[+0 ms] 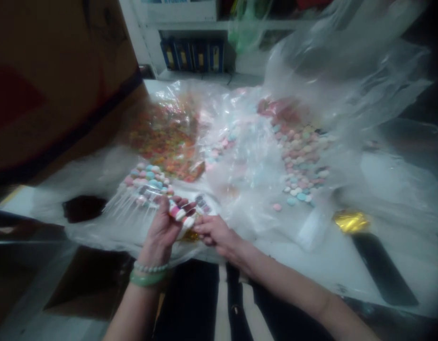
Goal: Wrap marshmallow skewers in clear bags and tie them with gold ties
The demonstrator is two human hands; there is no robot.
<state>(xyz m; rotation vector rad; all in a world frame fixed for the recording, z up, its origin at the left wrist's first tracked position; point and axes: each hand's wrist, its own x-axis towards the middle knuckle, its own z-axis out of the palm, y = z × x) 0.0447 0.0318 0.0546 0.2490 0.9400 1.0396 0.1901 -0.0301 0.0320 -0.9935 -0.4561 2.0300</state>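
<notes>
Near the table's front edge, my left hand (pixel 165 227) is closed around a row of pink and white round pieces (pixel 183 215), palm turned up. My right hand (pixel 215 232) pinches at the lower right end of that row, fingertips almost meeting the left hand's. Something shiny and gold (pixel 192 235) shows just under the hands. Left of them lies a heap of pink, blue and white round-headed pieces with thin white sticks (pixel 133 208). A small printed white card or label (pixel 203 203) lies just beyond my fingers. Blur hides finer detail.
Clear plastic bags hold orange-green pieces (pixel 176 147) and pastel round pieces (pixel 300 156). At right are a gold foil bundle (pixel 352 221) and a dark flat phone-like slab (pixel 385 270). A large cardboard box (pixel 62 85) stands left; blue boxes (pixel 192 56) sit on the shelf behind.
</notes>
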